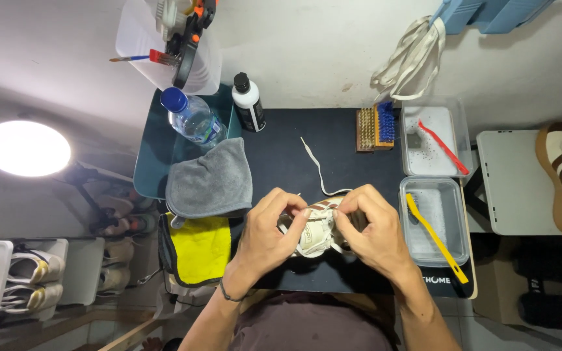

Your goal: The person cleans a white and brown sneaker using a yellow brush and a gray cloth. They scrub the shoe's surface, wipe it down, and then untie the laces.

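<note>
Head view: left hand (269,235) and right hand (372,229) both clasp a cream sneaker with brown stripes (317,231) at the near middle of the black desk mat (281,156); fingers of each hand curled and pinching at its lacing area, exact grip hidden; a white shoelace (315,166) trails away from the shoe; left of it a yellow cloth (201,248) and a grey folded microfibre cloth (211,181); right, a clear plastic tub holding a yellow brush (434,235); farther, a second tub with a red brush (443,147), a wooden brush pair (374,129), a white bottle with black cap (248,103), a clear water bottle with blue cap (191,116)
</note>
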